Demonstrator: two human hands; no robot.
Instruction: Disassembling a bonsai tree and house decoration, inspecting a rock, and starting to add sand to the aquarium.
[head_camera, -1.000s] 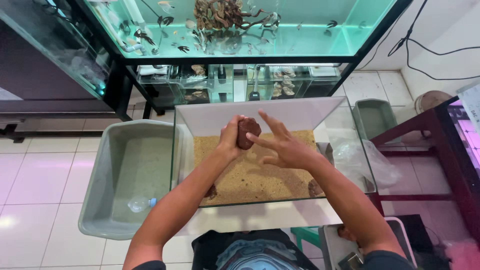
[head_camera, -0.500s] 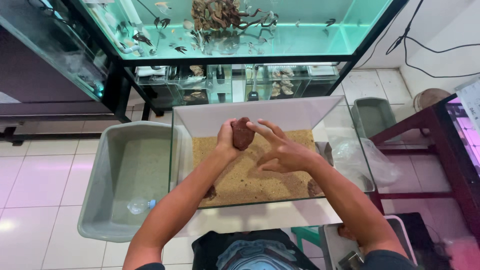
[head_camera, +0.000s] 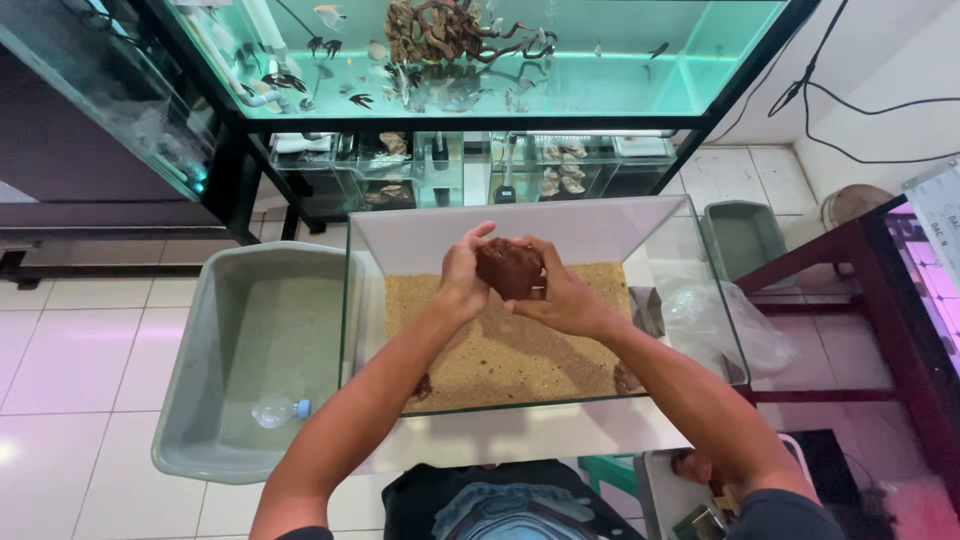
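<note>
A dark reddish-brown rock (head_camera: 507, 267) is held between both hands above a small glass tank (head_camera: 672, 240) that has a layer of tan sand (head_camera: 500, 355) on its bottom. My left hand (head_camera: 462, 275) grips the rock's left side. My right hand (head_camera: 558, 295) wraps around its right and lower side. The rock hangs over the back middle of the sand, clear of it. Two small dark stones lie at the sand's front corners, one on the left (head_camera: 423, 386) and one on the right (head_camera: 628, 379).
A grey plastic tub (head_camera: 190, 400) with a clear bottle (head_camera: 278, 409) in it stands left of the tank. A big lit aquarium (head_camera: 480, 50) on a black rack fills the back. A smaller grey tray (head_camera: 745, 235) and crumpled clear plastic (head_camera: 715, 320) lie to the right, beside a dark red table (head_camera: 890, 290).
My right hand, spread open beside the rock a second ago, has closed around it. Both hands now hold the rock, which shifted slightly right over the sand.
</note>
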